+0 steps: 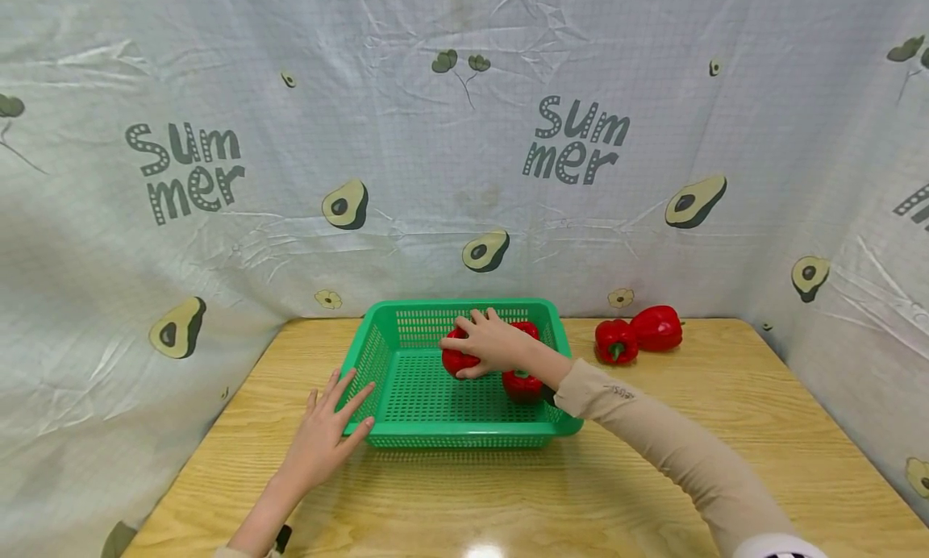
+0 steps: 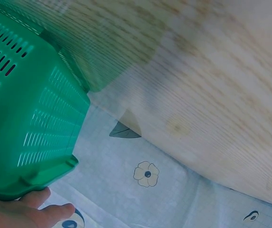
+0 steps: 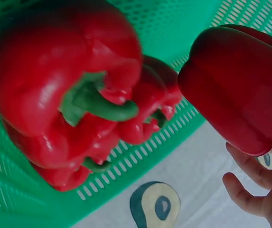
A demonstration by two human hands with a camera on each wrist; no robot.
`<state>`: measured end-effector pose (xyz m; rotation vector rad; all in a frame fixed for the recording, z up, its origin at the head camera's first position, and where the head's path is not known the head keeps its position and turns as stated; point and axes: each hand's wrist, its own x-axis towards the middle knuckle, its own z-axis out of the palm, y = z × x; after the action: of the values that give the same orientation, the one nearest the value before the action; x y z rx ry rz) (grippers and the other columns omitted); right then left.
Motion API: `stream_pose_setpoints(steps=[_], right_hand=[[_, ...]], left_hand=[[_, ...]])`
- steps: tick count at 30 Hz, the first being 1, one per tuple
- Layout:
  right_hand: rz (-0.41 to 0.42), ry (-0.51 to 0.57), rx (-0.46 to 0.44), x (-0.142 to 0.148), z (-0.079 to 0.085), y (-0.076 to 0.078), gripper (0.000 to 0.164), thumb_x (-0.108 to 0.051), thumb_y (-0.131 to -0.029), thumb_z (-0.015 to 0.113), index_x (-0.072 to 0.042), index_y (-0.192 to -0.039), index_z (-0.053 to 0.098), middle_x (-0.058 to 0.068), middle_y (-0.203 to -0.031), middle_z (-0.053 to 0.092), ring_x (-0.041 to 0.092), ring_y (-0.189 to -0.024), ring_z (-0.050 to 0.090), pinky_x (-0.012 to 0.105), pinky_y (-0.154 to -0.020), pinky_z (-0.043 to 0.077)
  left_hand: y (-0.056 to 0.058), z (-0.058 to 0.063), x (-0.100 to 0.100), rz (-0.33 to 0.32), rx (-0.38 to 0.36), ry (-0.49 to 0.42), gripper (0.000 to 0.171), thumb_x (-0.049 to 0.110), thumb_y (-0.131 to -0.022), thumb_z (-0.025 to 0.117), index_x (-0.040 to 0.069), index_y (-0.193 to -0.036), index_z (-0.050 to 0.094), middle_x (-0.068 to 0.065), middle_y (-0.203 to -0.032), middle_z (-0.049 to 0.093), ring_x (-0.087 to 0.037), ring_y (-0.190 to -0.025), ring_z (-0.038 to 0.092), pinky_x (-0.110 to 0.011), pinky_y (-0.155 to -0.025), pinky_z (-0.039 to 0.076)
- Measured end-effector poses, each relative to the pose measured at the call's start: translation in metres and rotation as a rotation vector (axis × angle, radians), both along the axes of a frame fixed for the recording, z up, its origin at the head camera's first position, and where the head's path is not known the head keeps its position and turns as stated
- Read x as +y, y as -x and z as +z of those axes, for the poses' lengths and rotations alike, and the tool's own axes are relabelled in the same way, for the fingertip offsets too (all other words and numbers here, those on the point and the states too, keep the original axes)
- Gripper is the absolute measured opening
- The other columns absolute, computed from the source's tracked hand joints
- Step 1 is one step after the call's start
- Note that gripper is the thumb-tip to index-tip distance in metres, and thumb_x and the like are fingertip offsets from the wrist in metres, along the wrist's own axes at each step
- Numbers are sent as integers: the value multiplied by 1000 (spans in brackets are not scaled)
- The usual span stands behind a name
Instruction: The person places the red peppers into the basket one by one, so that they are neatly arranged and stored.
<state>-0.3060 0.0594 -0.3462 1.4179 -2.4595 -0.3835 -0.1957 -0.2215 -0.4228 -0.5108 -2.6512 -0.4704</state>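
My right hand [image 1: 497, 347] grips a red bell pepper [image 1: 456, 361] inside the green plastic basket [image 1: 464, 430], its fingers over the top. The right wrist view shows this held pepper [image 3: 238, 88] beside several other red peppers [image 3: 45, 71] with green stems, piled at one end of the basket. In the head view that pile sits at the right, with one pepper [image 1: 522, 389] below my wrist and the rest partly hidden by the hand. At the basket's left rim rests my left hand [image 1: 327, 433], fingers spread and fairly straight; its fingertips show at the rim in the left wrist view.
Two more red peppers lie together on the wooden table [image 1: 675, 413] to the right of the basket, one with its stem forward [image 1: 617, 340] and one on its side [image 1: 656, 329]. A patterned cloth [image 1: 406, 139] hangs behind and along both sides.
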Motion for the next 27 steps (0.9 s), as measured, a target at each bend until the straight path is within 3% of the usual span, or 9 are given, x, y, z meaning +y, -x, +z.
stream_pose_setpoints(steps=[6, 16, 21, 27], right_hand=[[8, -86, 3, -1, -12, 1, 51, -55, -84, 49, -29, -126, 43, 8, -121, 46, 29, -99, 47, 47, -81, 43], [-48, -153, -33, 0, -24, 3, 52, -54, -81, 54, -28, -124, 40, 7, -124, 45, 28, -105, 48, 51, -90, 40], [-74, -180, -68, -1, -31, 5, 56, -52, -79, 58, -29, -126, 39, 6, -121, 46, 25, -101, 48, 47, -84, 41], [-69, -206, -25, -2, -38, 5, 56, -54, -76, 60, -30, -123, 40, 2, -118, 47, 23, -96, 48, 43, -79, 39]], left_hand=[[0, 0, 0, 0, -5, -8, 49, 29, -84, 59, 16, -130, 49, -17, -141, 33, -37, -135, 17, -68, -96, 19], [1, -1, -1, -2, -11, -9, 49, 29, -84, 59, 15, -129, 49, -17, -142, 32, -38, -135, 17, -68, -96, 18], [2, -2, -2, -2, -10, -12, 48, 30, -84, 58, 16, -129, 49, -17, -142, 32, -37, -136, 17, -69, -96, 19], [2, -2, -2, 0, -16, -16, 48, 29, -84, 58, 16, -130, 48, -16, -142, 32, -37, -136, 17, -68, -96, 18]])
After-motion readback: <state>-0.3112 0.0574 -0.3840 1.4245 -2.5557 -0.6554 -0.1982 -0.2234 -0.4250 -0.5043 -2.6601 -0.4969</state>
